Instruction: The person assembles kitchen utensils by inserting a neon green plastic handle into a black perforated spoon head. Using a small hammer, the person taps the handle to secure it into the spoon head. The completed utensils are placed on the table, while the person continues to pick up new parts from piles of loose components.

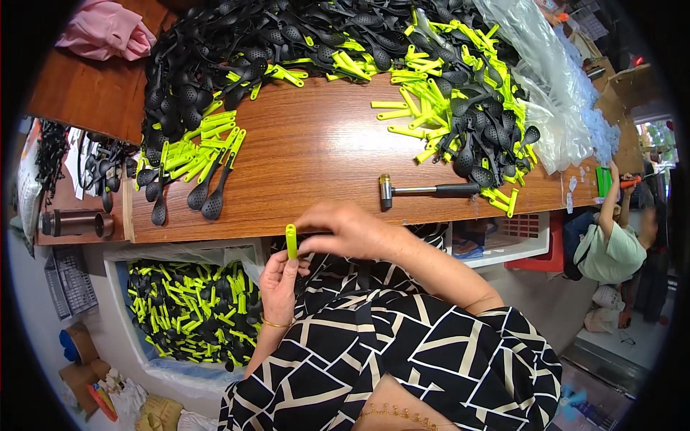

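Just off the table's front edge, my left hand [279,286] pinches a lime-green utensil handle [291,243] upright between thumb and fingers. My right hand [348,228] is right beside it, thumb and forefinger apart around the handle's right side; whether they touch it I cannot tell. Behind the hands, a hammer [431,189] with a black grip lies across the table. To the left are finished-looking slotted spoons [213,202] with black heads and green handles, beside a pile of loose green handles [205,144].
Black slotted spoon heads [287,36] heap along the back of the wooden table [309,144]. More heads and green handles [424,108] lie at the right, near clear plastic sheeting [553,108]. A lined bin [115,287] of spoons stands lower left. Another person [611,244] works far right.
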